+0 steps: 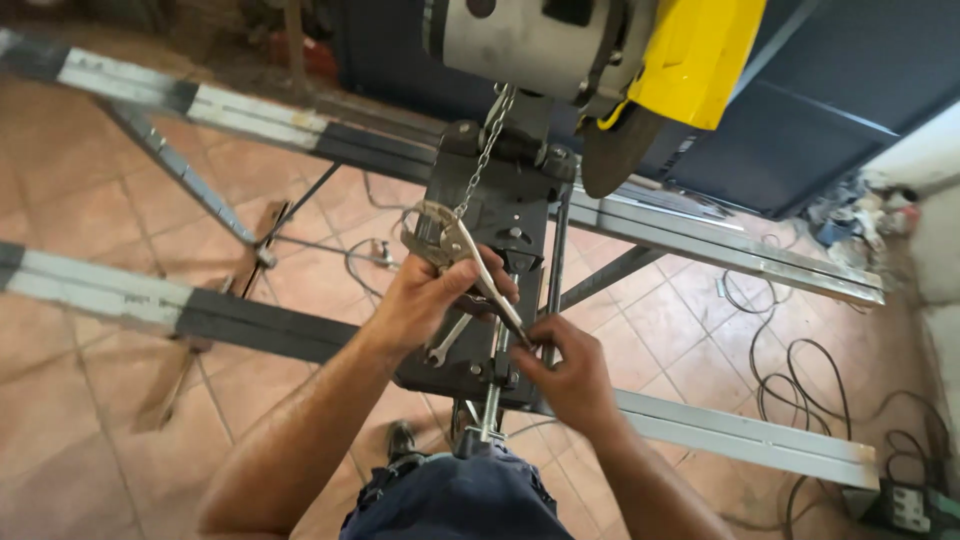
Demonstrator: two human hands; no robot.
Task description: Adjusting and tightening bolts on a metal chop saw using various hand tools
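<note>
My left hand [425, 300] grips silvery locking pliers [455, 250], jaws up and to the left, over the dark base plate [500, 215] of a chop saw. A small open-end wrench [447, 340] pokes out under that hand. My right hand [565, 375] pinches the lower end of the pliers' handle beside the vise screw [492, 395] at the plate's near edge. A thin chain [485, 150] hangs from the saw's grey motor [530, 40] down to the plate. The abrasive disc [615, 150] sits under a yellow guard [695, 60].
The saw rests across two long metal rails [250, 115] [740, 435] on a stand above a tiled floor [90, 200]. Black cables [800, 390] coil on the floor at right, near a power strip [905, 505]. A dark metal door stands behind.
</note>
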